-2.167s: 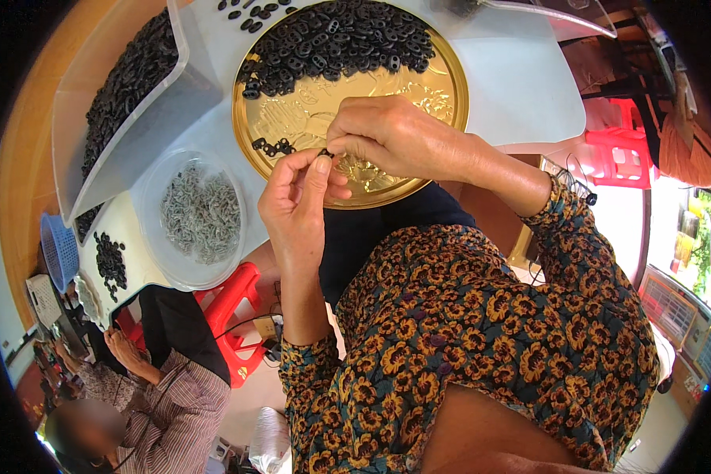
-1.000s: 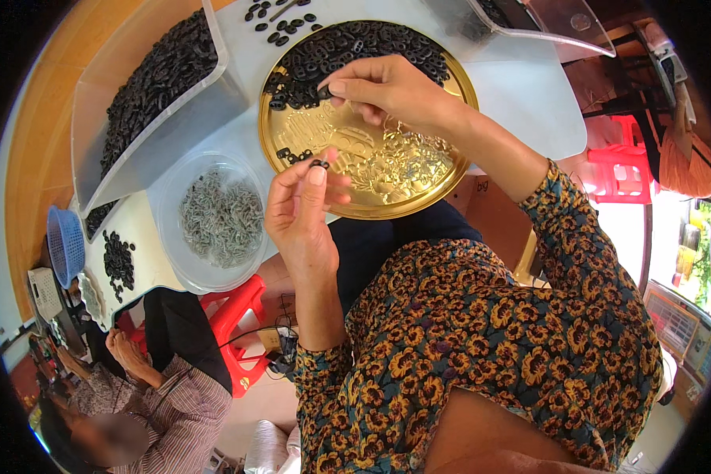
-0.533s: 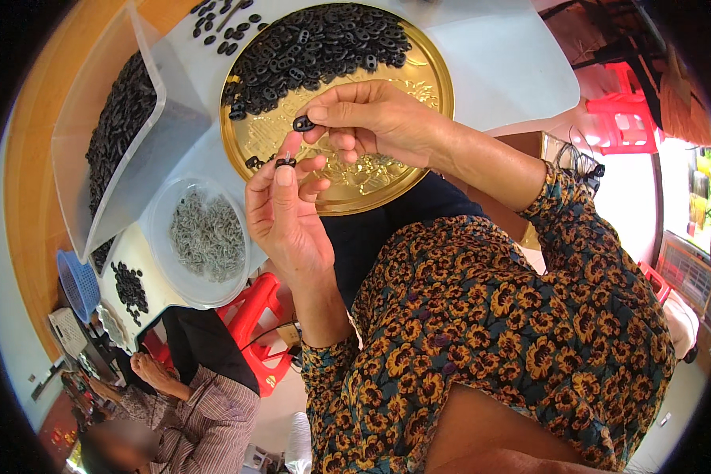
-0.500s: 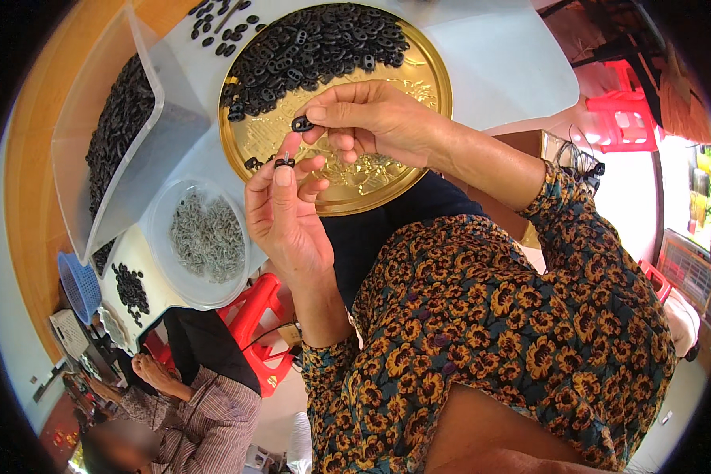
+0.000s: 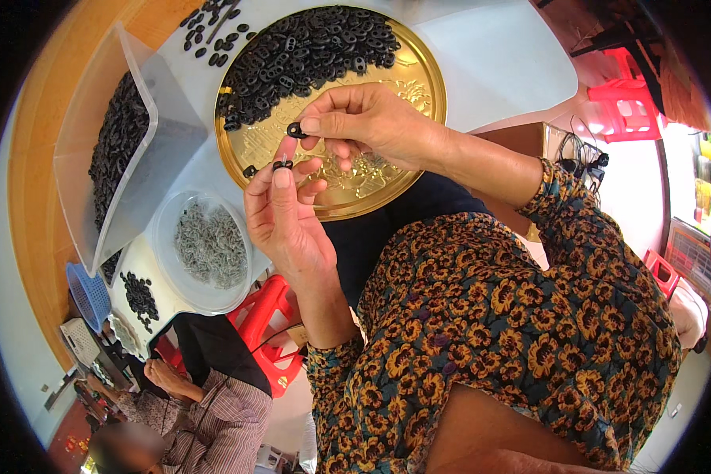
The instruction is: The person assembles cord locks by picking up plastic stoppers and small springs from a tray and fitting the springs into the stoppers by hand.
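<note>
Above round shiny gold tray (image 5: 420,54), left hand (image 5: 289,227) pinches small black piece (image 5: 282,165) with thin pale bit (image 5: 284,157) poking up; right hand (image 5: 381,122) pinches black oval piece (image 5: 295,131) nearby. Best hold both steady, level.

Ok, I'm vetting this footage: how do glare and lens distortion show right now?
Head view: glints speckle the gold tray below the right hand; head view: light whites out the area below the upper-right red stool; head view: fisheye bends the wooden band at left, and corners go black.
</note>
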Motion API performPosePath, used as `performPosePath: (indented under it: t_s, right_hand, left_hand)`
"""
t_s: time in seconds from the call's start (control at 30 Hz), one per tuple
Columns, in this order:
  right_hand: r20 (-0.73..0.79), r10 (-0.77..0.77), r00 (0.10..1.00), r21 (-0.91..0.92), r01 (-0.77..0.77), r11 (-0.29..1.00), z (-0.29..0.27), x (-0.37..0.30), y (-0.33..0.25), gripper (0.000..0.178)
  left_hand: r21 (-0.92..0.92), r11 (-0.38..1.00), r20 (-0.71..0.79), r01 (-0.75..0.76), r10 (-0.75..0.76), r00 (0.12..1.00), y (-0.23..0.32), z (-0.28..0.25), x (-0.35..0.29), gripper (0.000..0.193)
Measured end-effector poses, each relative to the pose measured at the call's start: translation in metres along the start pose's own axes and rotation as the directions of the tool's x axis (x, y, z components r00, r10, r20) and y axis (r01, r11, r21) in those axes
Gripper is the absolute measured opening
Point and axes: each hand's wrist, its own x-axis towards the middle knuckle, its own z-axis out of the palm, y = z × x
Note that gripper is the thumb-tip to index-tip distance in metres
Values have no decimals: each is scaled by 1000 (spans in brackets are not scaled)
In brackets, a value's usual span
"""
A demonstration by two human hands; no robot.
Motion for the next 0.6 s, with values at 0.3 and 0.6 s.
performPosePath:
  t_s: [0.3,0.6]
  right_hand:
    - [-47,-222,974,-353,192,916,-1,-2,4,20]
    - [-4,-203,979,-195,198,960,-2,-6,-4,22]
  left_hand:
    - [21,1000,22,-11,10,1000,-3,7,-1,19]
    - [-73,995,32,68,-66,997,-4,6,-3,15]
